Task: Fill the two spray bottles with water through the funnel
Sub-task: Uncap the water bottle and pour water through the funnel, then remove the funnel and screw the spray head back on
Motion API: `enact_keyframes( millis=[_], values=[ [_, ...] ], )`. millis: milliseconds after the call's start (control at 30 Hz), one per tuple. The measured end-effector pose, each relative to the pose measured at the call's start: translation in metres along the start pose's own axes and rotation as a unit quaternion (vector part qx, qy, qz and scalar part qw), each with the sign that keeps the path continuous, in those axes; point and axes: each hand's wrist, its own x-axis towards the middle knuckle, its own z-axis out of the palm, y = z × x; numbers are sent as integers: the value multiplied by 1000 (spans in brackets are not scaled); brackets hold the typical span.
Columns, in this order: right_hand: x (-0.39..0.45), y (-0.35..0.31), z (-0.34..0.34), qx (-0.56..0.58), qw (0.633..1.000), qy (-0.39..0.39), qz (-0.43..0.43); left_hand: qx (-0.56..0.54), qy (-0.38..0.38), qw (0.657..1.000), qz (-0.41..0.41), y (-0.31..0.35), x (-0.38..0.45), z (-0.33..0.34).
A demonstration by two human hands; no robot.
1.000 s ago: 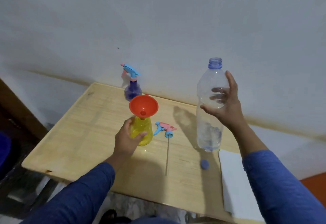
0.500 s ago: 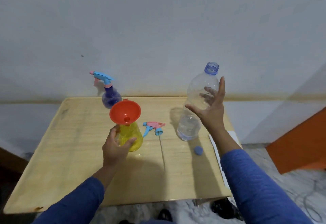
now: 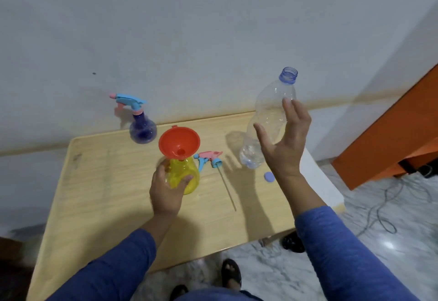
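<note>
My left hand grips the yellow spray bottle, which stands on the wooden table with the orange funnel in its neck. Its pink and blue spray head lies beside it with the tube pointing towards me. A purple spray bottle with its head on stands at the back edge. The clear water bottle, uncapped with a little water left, stands on the right. My right hand is in front of it with fingers spread, not wrapped around it.
The blue cap lies on the table near the water bottle. A white sheet covers the table's right edge. Orange furniture stands at the right, with cables on the marble floor. A wall is close behind the table.
My right hand's fingers were curled around the water bottle; now they are spread in front of it. My left hand has kept its hold. The view has swung to the right.
</note>
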Motion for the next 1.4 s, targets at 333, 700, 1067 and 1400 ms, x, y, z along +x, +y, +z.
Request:
enact_keyframes(
  millis=[333, 700, 1067, 1400],
  values=[
    [-58, -70, 60, 121, 945, -294, 71, -13, -56, 998, 23, 5, 10, -16],
    [-49, -74, 69, 114, 954, -274, 47, -23, -77, 997, 17, 12, 11, -23],
    [-8, -63, 71, 87, 917, -380, -82, -45, -79, 996, 2, 13, 12, -23],
    [23, -44, 105, 220, 888, -365, 175, -90, -68, 994, 13, 2, 13, -16]
  ],
)
